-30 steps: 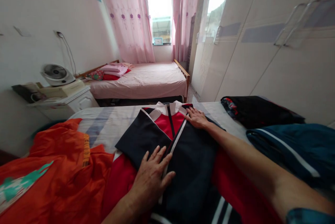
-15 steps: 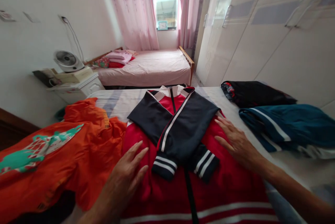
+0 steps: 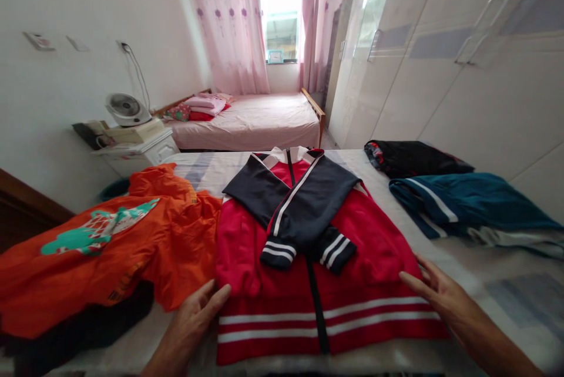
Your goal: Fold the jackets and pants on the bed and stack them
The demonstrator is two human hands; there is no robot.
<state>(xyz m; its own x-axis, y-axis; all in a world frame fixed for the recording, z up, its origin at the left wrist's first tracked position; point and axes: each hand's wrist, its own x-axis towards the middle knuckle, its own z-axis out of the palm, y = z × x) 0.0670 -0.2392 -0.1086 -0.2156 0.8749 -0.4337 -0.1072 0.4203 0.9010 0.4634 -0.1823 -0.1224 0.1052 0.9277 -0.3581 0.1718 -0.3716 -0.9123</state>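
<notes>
A red zip-up jacket (image 3: pixel 282 300) with navy sleeves, a white collar and white hem stripes lies front up on the bed. Its sleeves (image 3: pixel 308 212) are folded across the chest, one over the other. My left hand (image 3: pixel 198 312) is at the jacket's left side just above the hem, thumb at the edge, the other fingers partly hidden. On the opposite side, my right hand (image 3: pixel 436 289) pinches the edge, its thumb on top of the red cloth and fingers around the side.
Orange clothing (image 3: pixel 176 253) with a green print lies left, over dark cloth (image 3: pixel 97 324). Folded teal clothing (image 3: pixel 484 201) and a black folded garment (image 3: pixel 423 158) lie right on the bed (image 3: pixel 484 265). Beyond stand a pink bed (image 3: pixel 264 121), a cabinet with a fan (image 3: pixel 127 110), and wardrobes (image 3: pixel 484 101).
Both hands have moved from the jacket's upper body down and outward to its sides near the hem. The view has shifted, and the whole hem now shows.
</notes>
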